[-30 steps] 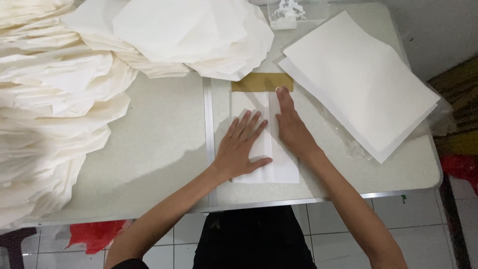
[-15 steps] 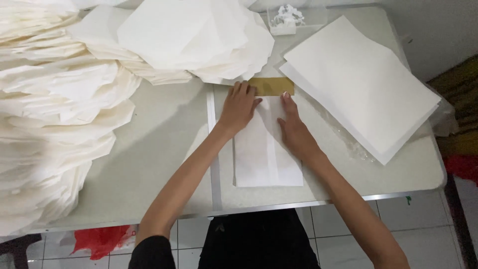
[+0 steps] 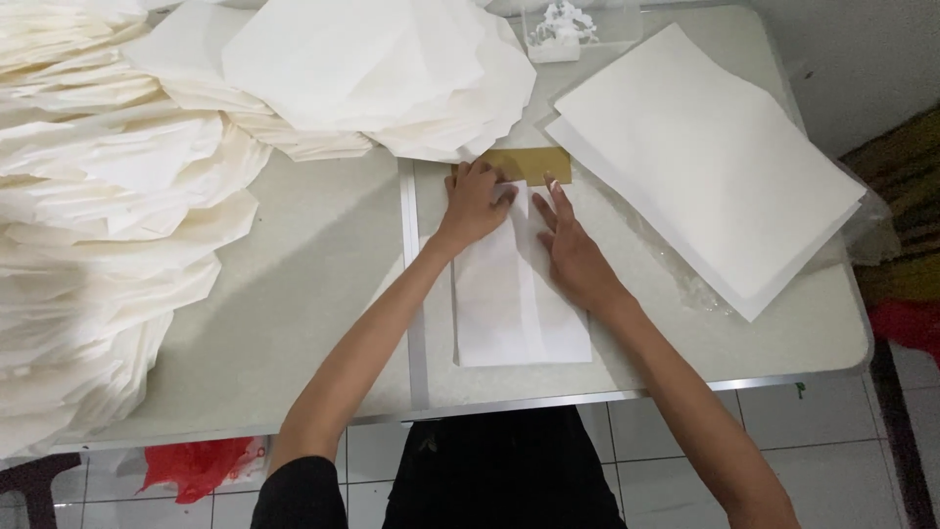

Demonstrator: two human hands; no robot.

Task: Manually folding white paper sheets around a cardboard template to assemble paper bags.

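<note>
A folded white paper sheet [image 3: 519, 304] lies lengthwise on the pale table [image 3: 294, 294] in front of me. My left hand [image 3: 477, 201] presses on its far end with fingers curled at the fold, next to a brown cardboard strip [image 3: 534, 162]. My right hand [image 3: 568, 245] lies flat on the paper's right side, fingers spread and pointing away from me.
A stack of flat white sheets [image 3: 715, 162] sits at the right on clear plastic wrap. Heaps of folded white paper [image 3: 98, 225] fill the left side and the far middle [image 3: 372, 69]. A small clear box [image 3: 568, 29] stands at the back. Below are tiled floor and something red [image 3: 196, 465].
My left hand has slid from the paper's middle up to its far end. The right hand stays on the right side, shifted slightly. The paper is folded narrower at the top.
</note>
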